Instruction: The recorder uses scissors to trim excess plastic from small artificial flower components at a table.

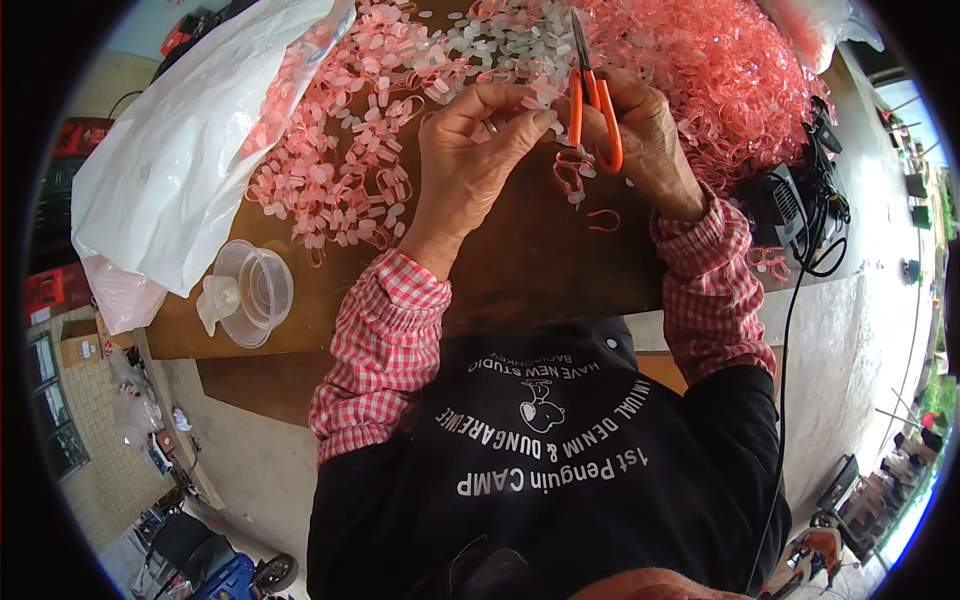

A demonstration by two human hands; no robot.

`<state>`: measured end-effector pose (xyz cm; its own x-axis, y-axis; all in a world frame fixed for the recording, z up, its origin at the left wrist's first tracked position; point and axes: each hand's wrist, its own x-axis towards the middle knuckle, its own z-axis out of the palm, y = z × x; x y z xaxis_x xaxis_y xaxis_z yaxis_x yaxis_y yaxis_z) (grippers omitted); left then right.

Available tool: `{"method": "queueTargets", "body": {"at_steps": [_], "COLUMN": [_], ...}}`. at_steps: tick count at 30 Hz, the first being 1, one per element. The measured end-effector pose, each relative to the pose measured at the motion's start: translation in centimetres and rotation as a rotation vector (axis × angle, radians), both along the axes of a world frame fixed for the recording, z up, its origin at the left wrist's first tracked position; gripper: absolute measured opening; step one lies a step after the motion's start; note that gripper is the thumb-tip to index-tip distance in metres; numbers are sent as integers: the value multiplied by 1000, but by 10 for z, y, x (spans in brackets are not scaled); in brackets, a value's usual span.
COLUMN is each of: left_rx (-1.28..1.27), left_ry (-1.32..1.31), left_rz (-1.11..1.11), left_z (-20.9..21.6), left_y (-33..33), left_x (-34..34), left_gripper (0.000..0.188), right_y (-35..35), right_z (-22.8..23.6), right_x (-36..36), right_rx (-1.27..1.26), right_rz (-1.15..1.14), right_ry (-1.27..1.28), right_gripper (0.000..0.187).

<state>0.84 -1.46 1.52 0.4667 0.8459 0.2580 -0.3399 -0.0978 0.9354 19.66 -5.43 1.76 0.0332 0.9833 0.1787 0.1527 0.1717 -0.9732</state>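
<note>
In the head view: pinching a small pink piece [538, 103] above the counter [530, 260] with the left hand [472, 150], holding orange scissors [591, 92] in the right hand [645, 130]. Probably being light, bendy and slippery, so calling for fingertips on any flat part.

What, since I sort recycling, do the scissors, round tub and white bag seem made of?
Scissors: probably steel blades, grey with a metallic glint; smooth orange handles, plastic or plastic-coated. Round tub: likely clear, glossy plastic; the brown table shows through. White bag: probably thin plastic film, given its sheen and creases.
</note>
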Motion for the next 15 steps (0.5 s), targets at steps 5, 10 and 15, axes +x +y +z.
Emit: {"method": "queueTargets", "body": {"at_steps": [5, 10, 15], "left_rx": [-160, -274, -314], "left_ry": [-165, -167, -274], "left_rz": [6, 11, -45], "left_z": [6, 4, 0], "left_y": [-2, 5, 8], "left_x": [2, -6, -7], "left_gripper": [18, 23, 27], "right_y": [-6, -5, -8], "right_z": [9, 10, 15], "right_x": [-3, -2, -11], "right_rx": [-92, -37, 304], "right_rz": [76, -34, -37], "right_ry": [-15, -293, -770], "right_gripper": [21, 34, 52]}}
